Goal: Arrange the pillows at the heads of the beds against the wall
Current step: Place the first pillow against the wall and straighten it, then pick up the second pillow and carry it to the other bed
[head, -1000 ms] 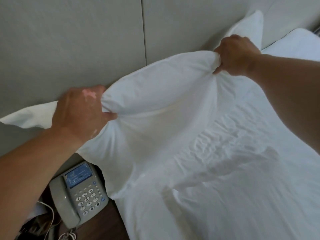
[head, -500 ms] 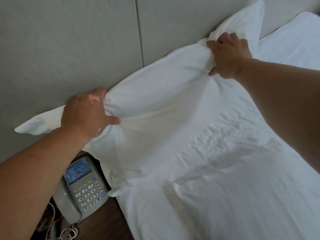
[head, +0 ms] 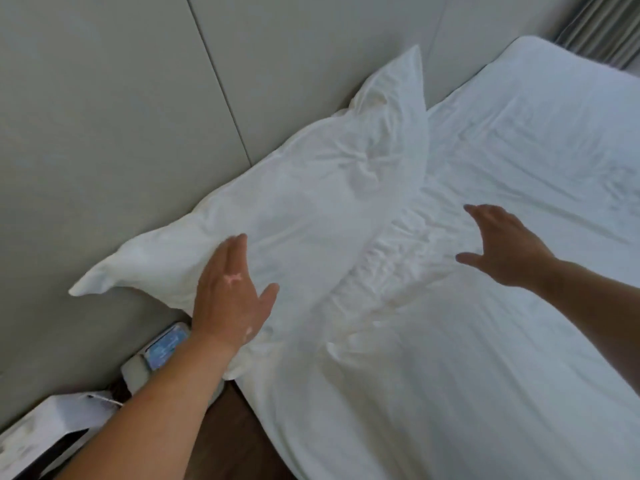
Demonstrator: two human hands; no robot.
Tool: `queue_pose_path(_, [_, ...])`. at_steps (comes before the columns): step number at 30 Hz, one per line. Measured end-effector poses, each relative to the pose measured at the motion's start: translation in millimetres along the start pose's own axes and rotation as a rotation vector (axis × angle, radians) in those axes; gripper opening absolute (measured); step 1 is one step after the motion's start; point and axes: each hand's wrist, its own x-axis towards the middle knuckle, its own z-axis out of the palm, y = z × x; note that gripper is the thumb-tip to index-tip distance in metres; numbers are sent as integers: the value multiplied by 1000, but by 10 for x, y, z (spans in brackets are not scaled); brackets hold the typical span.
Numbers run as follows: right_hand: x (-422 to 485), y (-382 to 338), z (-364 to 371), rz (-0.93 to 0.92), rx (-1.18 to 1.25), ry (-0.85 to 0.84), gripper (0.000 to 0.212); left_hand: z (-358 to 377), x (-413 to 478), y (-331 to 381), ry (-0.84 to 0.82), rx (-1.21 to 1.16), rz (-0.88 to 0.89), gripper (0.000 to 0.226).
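Observation:
A white pillow point(head: 311, 199) lies at the head of the bed point(head: 467, 341), leaning against the grey padded wall point(head: 121, 116). One corner of it sticks out past the bed's left edge, another points up along the wall. My left hand point(head: 230, 292) hovers flat over the pillow's near left part, fingers spread, holding nothing. My right hand point(head: 502, 249) is open above the wrinkled sheet, to the right of the pillow and apart from it.
A grey telephone point(head: 159, 355) sits on a dark wooden nightstand point(head: 221, 441) left of the bed, partly hidden by my left forearm. A white box point(head: 48, 431) stands at the lower left. Grey curtains point(head: 602, 26) hang at the top right.
Both hands have let go of the pillow's top corners and drawn back, open. The pillow has dropped and now rests on the bed against the wall.

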Motion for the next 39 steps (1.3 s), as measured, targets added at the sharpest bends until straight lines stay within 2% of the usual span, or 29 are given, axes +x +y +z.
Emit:
queue_pose_path(3, [-594, 393, 259, 47, 58, -51, 97, 255, -441, 247, -155, -183, -28, 93])
queue_pose_path(6, [-1159, 726, 507, 97, 84, -127, 93, 659, -933, 479, -332, -305, -135, 89])
queue_pose_path(12, [-2111, 1503, 896, 248, 116, -263, 94, 1565, -2034, 1108, -759, -316, -322, 79])
queue_pose_path(15, [-2428, 1868, 986, 330, 149, -322, 102, 1960, -2382, 1298, -854, -349, -442, 94])
queue_pose_path(19, [-2669, 2185, 1088, 420, 228, -375, 129, 2570, -2679, 1294, -846, -498, -574, 133])
queue_pose_path(22, [-2713, 2356, 1208, 465, 297, -388, 141, 3037, -2823, 1187, -843, -550, -658, 125])
queue_pose_path(26, [-2579, 2486, 1339, 484, 378, -405, 149, 2997, -2866, 1394, -840, -699, -829, 109])
queue_pose_path(28, [-2468, 2519, 1412, 498, 420, -412, 144, 2944, -2879, 1490, -827, -794, -861, 96])
queue_pose_path(30, [-2366, 2531, 1479, 534, 473, -424, 136, 2956, -2901, 1528, -823, -851, -852, 69])
queue_pose_path(33, [-2271, 2568, 1600, 580, 565, -426, 138, 3027, -2943, 1539, -813, -948, -883, 45])
queue_pose_path(36, [-2282, 2558, 1700, 568, 629, -428, 138, 3040, -2990, 1587, -801, -1072, -890, 50])
queue_pose_path(39, [-2385, 2467, 1659, 564, 662, -405, 100, 3007, -3030, 1635, -790, -1176, -849, 50])
